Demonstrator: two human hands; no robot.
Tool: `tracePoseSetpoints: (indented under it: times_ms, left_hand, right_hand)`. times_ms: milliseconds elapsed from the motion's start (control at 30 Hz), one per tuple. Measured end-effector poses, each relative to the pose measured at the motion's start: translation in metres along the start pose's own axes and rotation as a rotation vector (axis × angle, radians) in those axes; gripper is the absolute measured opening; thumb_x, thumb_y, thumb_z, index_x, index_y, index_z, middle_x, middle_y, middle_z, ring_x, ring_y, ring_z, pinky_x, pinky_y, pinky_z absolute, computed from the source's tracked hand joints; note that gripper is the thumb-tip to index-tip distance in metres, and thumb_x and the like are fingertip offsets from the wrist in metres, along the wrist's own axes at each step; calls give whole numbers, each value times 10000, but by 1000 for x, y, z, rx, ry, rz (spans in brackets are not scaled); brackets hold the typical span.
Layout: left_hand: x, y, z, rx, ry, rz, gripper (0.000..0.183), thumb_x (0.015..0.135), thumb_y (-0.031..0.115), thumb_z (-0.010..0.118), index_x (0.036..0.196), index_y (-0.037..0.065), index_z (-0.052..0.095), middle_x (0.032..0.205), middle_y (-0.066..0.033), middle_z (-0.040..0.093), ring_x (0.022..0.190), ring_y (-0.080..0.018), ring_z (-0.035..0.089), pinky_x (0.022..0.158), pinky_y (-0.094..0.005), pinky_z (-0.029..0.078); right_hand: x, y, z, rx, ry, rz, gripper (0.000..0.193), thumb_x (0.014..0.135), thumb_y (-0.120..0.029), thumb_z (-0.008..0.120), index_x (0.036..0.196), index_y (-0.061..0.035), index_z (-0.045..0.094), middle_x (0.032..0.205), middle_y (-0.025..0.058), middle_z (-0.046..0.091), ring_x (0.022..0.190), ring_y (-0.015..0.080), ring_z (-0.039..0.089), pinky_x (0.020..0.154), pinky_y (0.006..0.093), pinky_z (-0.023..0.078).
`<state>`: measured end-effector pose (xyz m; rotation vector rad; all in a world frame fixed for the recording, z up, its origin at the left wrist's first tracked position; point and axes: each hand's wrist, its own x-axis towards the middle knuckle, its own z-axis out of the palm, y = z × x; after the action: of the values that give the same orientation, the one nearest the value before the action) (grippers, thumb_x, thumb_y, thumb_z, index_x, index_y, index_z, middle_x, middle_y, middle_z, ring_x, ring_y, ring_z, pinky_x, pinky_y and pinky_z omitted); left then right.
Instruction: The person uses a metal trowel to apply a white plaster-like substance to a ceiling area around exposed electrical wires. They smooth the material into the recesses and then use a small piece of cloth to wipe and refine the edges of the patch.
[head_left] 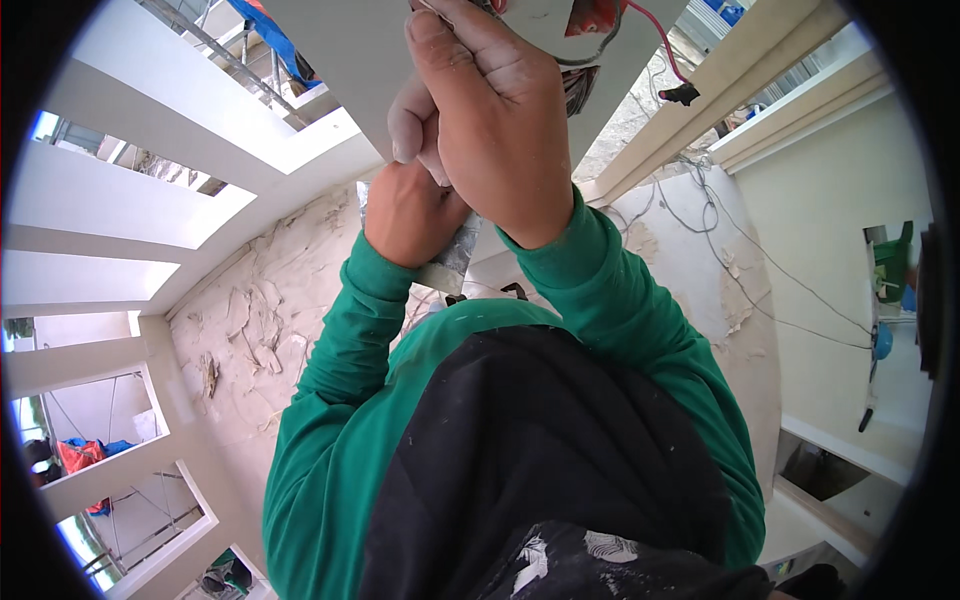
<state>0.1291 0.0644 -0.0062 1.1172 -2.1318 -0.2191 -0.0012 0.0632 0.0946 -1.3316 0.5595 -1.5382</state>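
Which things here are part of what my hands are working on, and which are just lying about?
In hand:
left hand on a flat metal trowel blade
right hand, fist closed, up by the white panel
red and grey wires just above it

Lying about:
loose cables on the rough floor
green object at right

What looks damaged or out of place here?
Loose wires dangle by the white beam above both hands, one ending in an unconnected black plug. More cable trails across a surface of rough, flaking, patchy plaster.
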Motion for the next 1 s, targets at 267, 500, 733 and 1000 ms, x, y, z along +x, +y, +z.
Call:
tracePoseSetpoints:
  times_ms: [267, 500, 733, 1000]
  left_hand:
    - [7, 7, 1, -30, 59, 2, 269, 763, 204, 711, 965, 31, 669, 912, -190, 686, 843, -414, 636, 688, -476, 518]
    - [9, 13, 1, -142, 102, -14, 282, 766, 189, 706, 998, 34, 666, 943, -190, 688, 843, -414, 639, 706, -476, 520]
    - [15, 16, 1, -187, 124, 22, 305, 763, 178, 705, 1024, 29, 659, 956, -198, 683, 859, -424, 635, 718, -479, 516]
    - [-13, -38, 23, -60, -21, -22, 575, 844, 205, 707, 1335, 19, 473, 1274, -238, 542, 1127, -419, 564, 873, -471, 479]
  right_hand:
    - [-3, -3, 6, -69, 59, -95, 374, 1044, -199, 491, 1385, -53, 546, 518, 4, 503, 434, 42, 384, 402, 232, 291]
    - [-14, 0, -4, -54, 58, 51, 385, 1048, -216, 481, 1370, -16, 546, 515, -9, 479, 422, 43, 350, 418, 227, 293]
    - [-22, 6, -6, -59, 55, 70, 384, 1048, -227, 485, 1356, -8, 557, 524, -17, 456, 437, 42, 359, 428, 221, 296]
    - [-23, -13, -9, -87, 62, 118, 375, 1016, -168, 485, 1299, 69, 548, 736, 149, 617, 642, 188, 598, 642, 324, 481]
